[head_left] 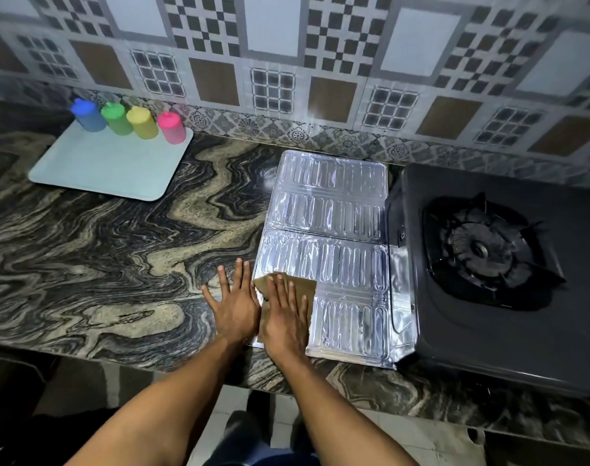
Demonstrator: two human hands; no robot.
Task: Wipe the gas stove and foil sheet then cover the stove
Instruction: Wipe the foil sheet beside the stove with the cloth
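The foil-wiping step appears to be in hand. A brown cloth (288, 290) is pressed flat onto the foil sheet (327, 243) near the sheet's front-left corner by the right hand (285, 317), its fingers extended and close together, nothing pinched. The left hand (235, 302) is laid spread on the marbled counter (119, 257), touching the sheet's left edge, probably to steady it. The gas stove (495, 264) is seen uncovered just right of the sheet. Strokes toward the rear edge are likely called for next. Open counter is left on the left; the tray (102, 169) with coloured bottles (129, 121) is set well apart.
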